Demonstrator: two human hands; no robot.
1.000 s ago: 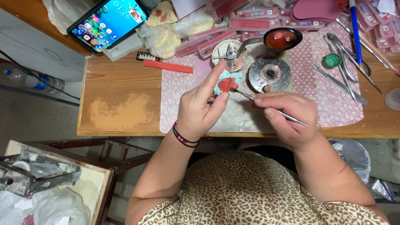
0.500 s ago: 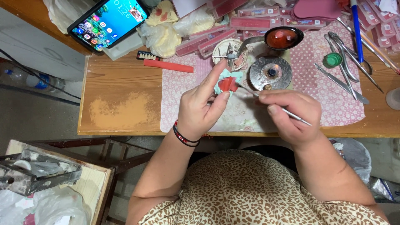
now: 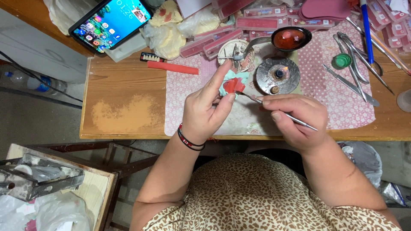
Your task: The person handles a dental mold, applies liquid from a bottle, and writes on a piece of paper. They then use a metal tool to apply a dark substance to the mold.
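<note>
Red wax piece (image 3: 234,85) pinched in left hand (image 3: 205,112) fingers, held just above the pink mat (image 3: 338,111) near the small burner (image 3: 277,75). Right hand (image 3: 295,117) fingers pressed together around a thin metal tool (image 3: 278,110), tip touching the wax. Looks light, soft when warm, brittle, easily dented. Best gripped by the edges, gently. Counter (image 3: 124,107) is cluttered; phone (image 3: 113,20) sits far left.

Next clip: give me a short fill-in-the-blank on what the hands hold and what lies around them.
1. The left hand holds a small ____-coloured wax piece.
2. The right hand holds a thin ____ tool.
3. The phone lies at the table's far ____ corner.

Missing words: red; metal; left
</note>
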